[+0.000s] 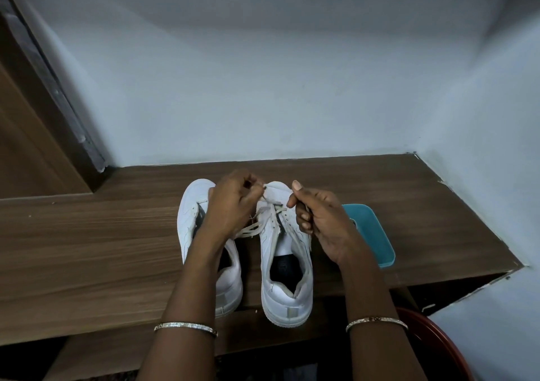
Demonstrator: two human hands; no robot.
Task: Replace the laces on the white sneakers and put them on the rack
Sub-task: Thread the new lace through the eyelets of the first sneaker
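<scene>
A wooden shelf top (87, 234) fills a corner of blue walls (292, 88); on it stands the laced sneaker (287, 290), a second sneaker (190, 205) just left of it, a teal tray (371, 234) just right. Above its toe the left hand (230, 202) pinches one lace end (264, 188) and the right hand (318, 220) seems to pinch the other. A hard tug could drag this sneaker, heel at the front edge, off the shelf.

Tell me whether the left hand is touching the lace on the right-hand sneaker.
Touching. The head view shows the left hand pinching the end of the lace between its fingertips, just above the toe of the sneaker.
</scene>
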